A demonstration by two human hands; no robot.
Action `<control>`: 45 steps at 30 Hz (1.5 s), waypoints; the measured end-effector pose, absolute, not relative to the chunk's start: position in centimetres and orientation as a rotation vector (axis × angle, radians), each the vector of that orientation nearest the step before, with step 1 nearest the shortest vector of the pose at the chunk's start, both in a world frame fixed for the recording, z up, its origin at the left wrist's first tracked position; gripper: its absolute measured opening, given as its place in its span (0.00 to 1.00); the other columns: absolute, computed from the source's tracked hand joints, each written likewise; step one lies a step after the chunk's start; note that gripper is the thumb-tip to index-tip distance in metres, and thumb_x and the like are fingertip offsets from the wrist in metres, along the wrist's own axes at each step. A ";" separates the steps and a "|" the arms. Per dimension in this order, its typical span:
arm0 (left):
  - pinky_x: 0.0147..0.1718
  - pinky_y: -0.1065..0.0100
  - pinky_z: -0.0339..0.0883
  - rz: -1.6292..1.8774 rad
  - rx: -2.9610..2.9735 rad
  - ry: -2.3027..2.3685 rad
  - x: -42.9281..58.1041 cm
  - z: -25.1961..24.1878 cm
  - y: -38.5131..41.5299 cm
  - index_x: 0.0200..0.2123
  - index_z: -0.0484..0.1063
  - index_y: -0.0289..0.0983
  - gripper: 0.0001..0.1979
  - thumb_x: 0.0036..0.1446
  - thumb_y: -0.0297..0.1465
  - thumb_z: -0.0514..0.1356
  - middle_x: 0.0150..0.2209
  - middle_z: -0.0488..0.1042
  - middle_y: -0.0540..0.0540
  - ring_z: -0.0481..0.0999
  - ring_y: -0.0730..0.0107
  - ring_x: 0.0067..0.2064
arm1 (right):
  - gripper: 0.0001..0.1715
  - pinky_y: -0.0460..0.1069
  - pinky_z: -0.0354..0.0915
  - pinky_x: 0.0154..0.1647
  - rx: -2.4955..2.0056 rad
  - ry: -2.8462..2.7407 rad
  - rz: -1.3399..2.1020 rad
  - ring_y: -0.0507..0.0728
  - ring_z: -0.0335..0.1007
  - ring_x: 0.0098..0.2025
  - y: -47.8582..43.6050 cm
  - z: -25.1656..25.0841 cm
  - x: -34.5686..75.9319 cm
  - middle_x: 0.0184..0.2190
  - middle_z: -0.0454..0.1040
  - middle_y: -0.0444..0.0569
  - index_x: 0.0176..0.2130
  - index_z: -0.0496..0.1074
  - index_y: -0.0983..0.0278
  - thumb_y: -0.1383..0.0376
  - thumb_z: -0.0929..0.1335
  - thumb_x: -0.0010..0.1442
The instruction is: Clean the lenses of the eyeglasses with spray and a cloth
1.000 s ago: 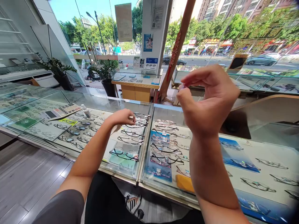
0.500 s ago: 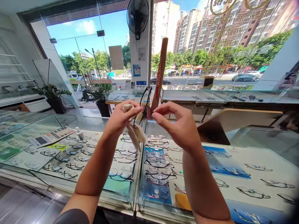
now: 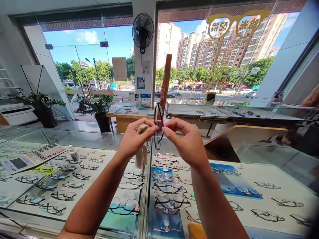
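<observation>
Black-framed glasses (image 3: 158, 126): pinched edge-on between left hand (image 3: 136, 137) and right hand (image 3: 185, 141), raised above the counter seam. Beige cloth (image 3: 141, 151): clasped in the left hand too, hanging down. Glass display counter (image 3: 104, 141): rows of spectacles beneath; calculator (image 3: 32, 157) and small bottle (image 3: 73, 153) on top. Shopfront windows, wall fan (image 3: 143, 31), potted plants (image 3: 101, 111) behind.

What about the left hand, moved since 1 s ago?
Yes. The left hand lifted up off the glass counter, where it rested, and now pinches a cloth against the glasses, facing the right hand.
</observation>
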State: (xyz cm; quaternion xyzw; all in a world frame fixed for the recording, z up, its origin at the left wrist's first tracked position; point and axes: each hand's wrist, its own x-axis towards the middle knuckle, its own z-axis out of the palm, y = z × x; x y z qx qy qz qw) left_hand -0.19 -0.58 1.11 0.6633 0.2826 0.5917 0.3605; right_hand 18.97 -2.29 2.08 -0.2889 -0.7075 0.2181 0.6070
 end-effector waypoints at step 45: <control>0.29 0.67 0.59 1.601 1.888 0.877 0.9 0.4 -0.3 0.34 0.79 0.39 0.15 0.62 0.45 0.72 0.28 0.76 0.49 0.66 0.72 0.29 | 0.24 0.70 0.68 0.70 -0.762 -1.505 -0.388 0.70 0.72 0.67 -0.1 1.1 19.1 0.60 0.75 0.58 0.56 0.72 0.57 0.65 0.74 0.62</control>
